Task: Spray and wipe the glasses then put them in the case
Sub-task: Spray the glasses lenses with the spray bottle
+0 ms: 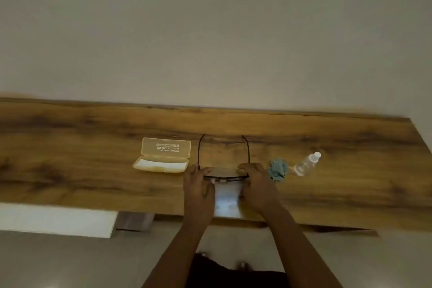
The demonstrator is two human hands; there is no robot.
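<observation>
The wooden worktop (93,170) runs long from left to right, its far edge against a pale wall and its near edge just under the person's wrists; wide bare stretches of wood lie to the far left and far right. The glasses (224,170), dark and thin-framed, sit near the middle with both arms unfolded and pointing toward the wall. The left hand (198,192) grips the frame's left end and the right hand (257,189) grips its right end, fingers curled over the front. Just left lies the open yellowish translucent case (163,159), lid tilted back. To the right, a crumpled blue-grey cloth (278,169) lies beside a small clear spray bottle (306,163).
</observation>
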